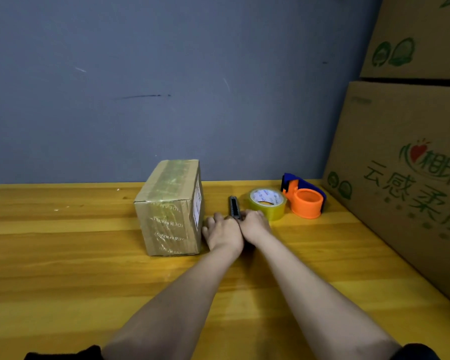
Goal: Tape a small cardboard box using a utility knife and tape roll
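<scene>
1. The small cardboard box [170, 207] is tan, wrapped in glossy yellowish tape with faint lettering, and has a white label on its right face.
2. Right of the box, the utility knife [234, 206] is dark grey and black.
3. Further right of the box, the tape roll [267, 202] is translucent yellow with a white core printed in blue.
4. Beyond the roll from the box, the tape dispenser [305, 196] is orange and blue.
5. The table [63, 255] under the box is yellow-orange wood grain.
6. The wall [166, 74] behind the box is blue-grey.
7. Far right of the box, stacked cartons [411, 152] are brown with green print and a red heart.
</scene>
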{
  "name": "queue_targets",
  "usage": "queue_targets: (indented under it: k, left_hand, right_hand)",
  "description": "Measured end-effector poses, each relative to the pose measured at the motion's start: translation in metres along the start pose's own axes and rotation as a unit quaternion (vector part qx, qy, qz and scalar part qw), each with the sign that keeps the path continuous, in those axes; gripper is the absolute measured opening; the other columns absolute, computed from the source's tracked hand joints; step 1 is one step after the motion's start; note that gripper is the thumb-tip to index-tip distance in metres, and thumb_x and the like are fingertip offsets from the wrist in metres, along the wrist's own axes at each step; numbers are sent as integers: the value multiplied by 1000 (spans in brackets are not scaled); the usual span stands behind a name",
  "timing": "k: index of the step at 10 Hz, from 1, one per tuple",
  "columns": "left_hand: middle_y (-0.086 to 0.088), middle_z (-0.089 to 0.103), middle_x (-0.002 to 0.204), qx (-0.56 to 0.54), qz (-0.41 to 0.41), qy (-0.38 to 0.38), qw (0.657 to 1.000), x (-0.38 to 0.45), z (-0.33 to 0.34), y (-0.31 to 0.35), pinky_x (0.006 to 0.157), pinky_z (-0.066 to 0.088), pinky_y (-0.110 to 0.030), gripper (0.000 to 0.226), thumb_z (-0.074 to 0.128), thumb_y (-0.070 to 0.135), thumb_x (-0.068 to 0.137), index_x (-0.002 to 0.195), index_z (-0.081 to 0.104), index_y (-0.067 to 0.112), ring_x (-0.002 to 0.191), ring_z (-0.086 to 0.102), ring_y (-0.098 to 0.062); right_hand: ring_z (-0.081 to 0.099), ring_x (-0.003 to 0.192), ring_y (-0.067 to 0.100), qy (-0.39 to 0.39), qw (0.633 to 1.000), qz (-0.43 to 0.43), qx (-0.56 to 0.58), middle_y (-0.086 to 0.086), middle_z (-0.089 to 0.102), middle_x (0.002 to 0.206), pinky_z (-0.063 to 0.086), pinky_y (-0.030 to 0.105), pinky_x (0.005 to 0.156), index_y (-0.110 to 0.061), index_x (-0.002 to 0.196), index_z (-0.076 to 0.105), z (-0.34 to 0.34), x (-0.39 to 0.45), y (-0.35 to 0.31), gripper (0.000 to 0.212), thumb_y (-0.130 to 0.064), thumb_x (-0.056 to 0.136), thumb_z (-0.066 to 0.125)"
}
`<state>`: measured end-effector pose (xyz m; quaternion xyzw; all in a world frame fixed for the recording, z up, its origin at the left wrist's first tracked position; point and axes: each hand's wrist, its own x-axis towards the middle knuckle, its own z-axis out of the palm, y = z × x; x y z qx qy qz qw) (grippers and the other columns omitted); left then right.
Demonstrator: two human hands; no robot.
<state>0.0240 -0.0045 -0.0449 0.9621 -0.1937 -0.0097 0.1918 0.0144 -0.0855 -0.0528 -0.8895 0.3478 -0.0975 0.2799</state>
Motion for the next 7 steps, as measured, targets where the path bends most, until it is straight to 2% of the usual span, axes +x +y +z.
queue_targets:
  k: [2,4,5,6,7]
  left_hand:
    - [-11,37,139,37,16,-19,999,-2,-3,1,104,30,-41,39,26,15,100,131,49,15,129,32,-31]
    - [-12,31,143,58,37,-62,996,-9,-14,1,106,30,-40,42,32,14,96,138,39,10,133,27,-31]
    - [-16,30,146,38,40,-95,994,-15,-28,3,108,30,-39,47,37,13,95,140,31,5,135,28,-32]
    - [-17,34,144,-2,44,-116,992,-22,-42,4,106,34,-39,46,42,10,94,139,33,3,132,36,-35]
    - [-18,46,133,-46,75,-88,992,-26,-65,6,94,44,-40,33,44,13,93,124,50,4,118,52,-37]
  right_hand:
    - [45,124,33,-10,1000,4,-23,17,53,129,41,35,100,-18,125,60,0,-1,1,46,-47,93,46]
    - [44,126,33,-26,999,5,-25,19,50,133,39,34,102,-14,125,59,-10,-10,0,45,-44,93,48]
    - [51,118,34,-39,999,-1,-16,21,54,128,41,34,98,-9,116,62,-20,-19,-3,41,-40,94,48]
    - [57,100,31,-53,998,-16,26,14,61,108,46,33,83,-12,99,65,-32,-31,-6,25,-31,93,50]
    - [60,84,28,-33,997,-35,67,10,66,92,45,30,67,-20,83,65,-46,-37,-13,18,-26,91,51]
